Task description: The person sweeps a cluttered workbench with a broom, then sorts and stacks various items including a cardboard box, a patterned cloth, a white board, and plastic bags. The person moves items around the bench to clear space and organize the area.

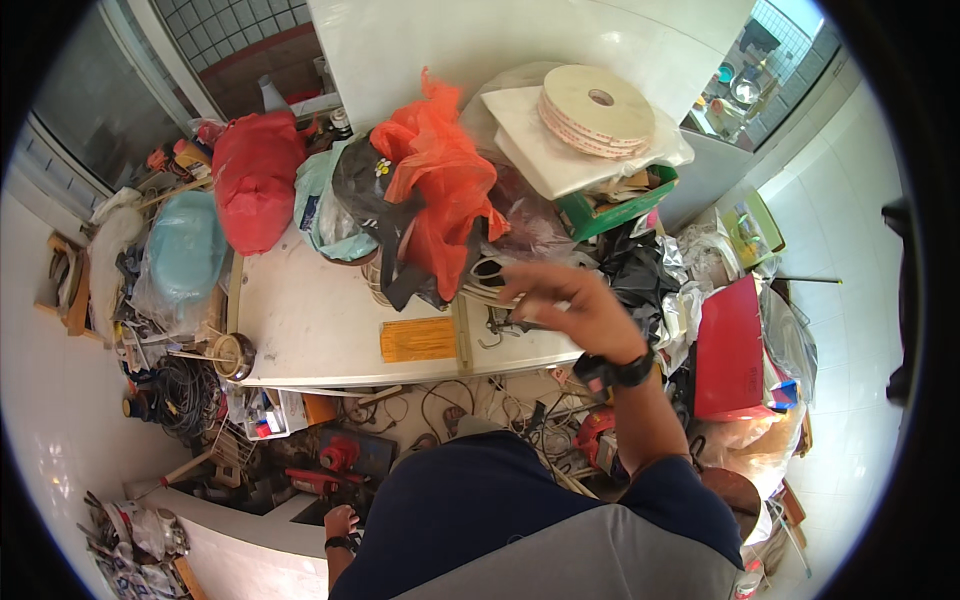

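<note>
My right hand [570,307], blurred, is raised over the right part of the white tabletop [315,315], fingers apart and pointing left. Nothing shows in its grasp. Just under and beside its fingertips lie a dark metal tool with a hook [495,326] and a coil of pale cable [480,285]; whether the fingers touch them I cannot tell. A flat orange-yellow rectangular piece with fine lines [418,340] rests at the table's front, left of a narrow strip [463,337]. Low at my left side, my left hand [341,519] is curled and partly hidden by my body.
An orange plastic bag [442,180], a black bag [365,180] and a red bag [255,180] crowd the table's back. Rolls of tape [598,109] sit above a green box [622,202]. A jar [234,356] stands at the left corner. Loose cables [510,405] litter the floor.
</note>
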The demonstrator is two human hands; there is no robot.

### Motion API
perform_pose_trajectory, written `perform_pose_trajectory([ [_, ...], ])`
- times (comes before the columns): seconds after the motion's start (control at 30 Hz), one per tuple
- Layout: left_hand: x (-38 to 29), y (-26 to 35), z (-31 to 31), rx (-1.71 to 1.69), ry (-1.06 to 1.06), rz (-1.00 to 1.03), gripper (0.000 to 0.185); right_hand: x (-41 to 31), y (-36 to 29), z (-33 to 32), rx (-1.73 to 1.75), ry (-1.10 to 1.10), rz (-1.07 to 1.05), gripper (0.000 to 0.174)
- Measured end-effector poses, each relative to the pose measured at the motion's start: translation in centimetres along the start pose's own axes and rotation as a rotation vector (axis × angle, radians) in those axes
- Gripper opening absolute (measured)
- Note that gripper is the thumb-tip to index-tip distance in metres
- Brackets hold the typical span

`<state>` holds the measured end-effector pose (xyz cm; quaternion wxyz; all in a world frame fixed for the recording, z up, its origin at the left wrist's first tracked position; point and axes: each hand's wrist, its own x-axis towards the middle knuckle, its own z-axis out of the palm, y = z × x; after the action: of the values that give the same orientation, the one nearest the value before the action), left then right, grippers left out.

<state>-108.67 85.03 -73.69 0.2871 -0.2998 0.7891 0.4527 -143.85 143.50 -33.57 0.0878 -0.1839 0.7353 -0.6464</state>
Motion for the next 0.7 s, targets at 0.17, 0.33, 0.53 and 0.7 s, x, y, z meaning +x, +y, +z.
perform_pose_trajectory([
  [0.17,-0.2,-0.1,1.0,0.048,-0.018,0.018,0.015,-1.4,-1.7,-6.7,-0.062,0.473,0.014,0.034],
  [0.33,-0.1,-0.6,1.7,0.076,-0.008,0.008,0.014,-2.7,1.6,-11.2,0.083,0.92,0.125,0.045],
  [0.53,-0.3,-0.7,2.0,0.108,0.008,0.056,0.015,-2.5,7.4,-12.8,0.375,0.928,0.378,0.093],
  [0.7,-0.4,-0.2,2.1,0.05,-0.009,0.057,0.015,0.3,9.3,-13.7,0.628,0.766,0.543,0.117],
])
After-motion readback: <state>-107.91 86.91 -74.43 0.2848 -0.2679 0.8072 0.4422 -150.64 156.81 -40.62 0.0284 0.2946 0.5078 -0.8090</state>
